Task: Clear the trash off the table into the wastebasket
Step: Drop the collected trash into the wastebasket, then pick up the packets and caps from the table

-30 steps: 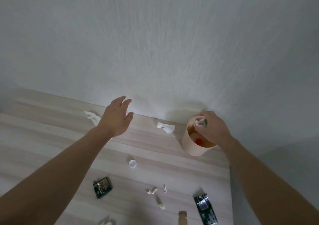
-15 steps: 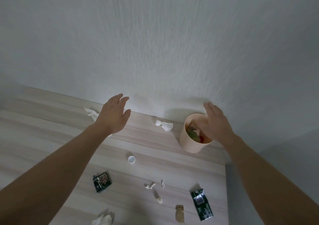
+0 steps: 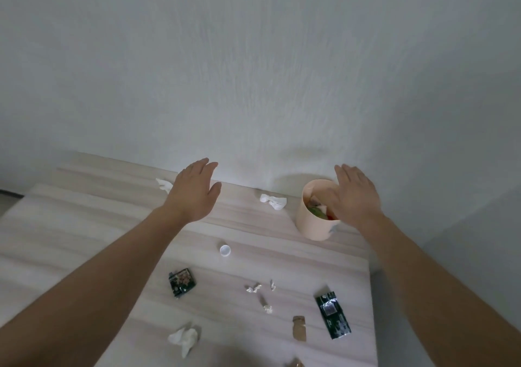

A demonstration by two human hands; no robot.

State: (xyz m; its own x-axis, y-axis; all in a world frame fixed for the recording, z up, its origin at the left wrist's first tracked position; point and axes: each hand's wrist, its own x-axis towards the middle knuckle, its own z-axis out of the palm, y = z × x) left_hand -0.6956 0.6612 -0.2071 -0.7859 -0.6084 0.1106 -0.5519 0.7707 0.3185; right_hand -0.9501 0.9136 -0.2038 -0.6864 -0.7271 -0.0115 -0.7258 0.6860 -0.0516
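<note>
A small beige wastebasket (image 3: 311, 225) stands at the table's far right, with green and red trash inside. My right hand (image 3: 355, 197) hovers flat over its right rim, fingers apart, empty. My left hand (image 3: 194, 192) hangs open above the far middle of the table, just right of a crumpled white tissue (image 3: 163, 184). Another white tissue (image 3: 273, 201) lies left of the basket. Nearer me lie a white bottle cap (image 3: 225, 250), a dark square wrapper (image 3: 182, 281), a dark long wrapper (image 3: 333, 314), small paper scraps (image 3: 253, 287), a brown scrap (image 3: 299, 327) and a white tissue wad (image 3: 184, 338).
The wooden table (image 3: 84, 225) butts against a white wall (image 3: 253, 70). Its right edge runs just past the basket and the long wrapper, with a grey floor gap beyond. Another brown scrap (image 3: 294, 363) shows at the bottom edge.
My right hand has let go of the trash it held over the basket and opened flat. The view has tilted down a little, showing more of the near table.
</note>
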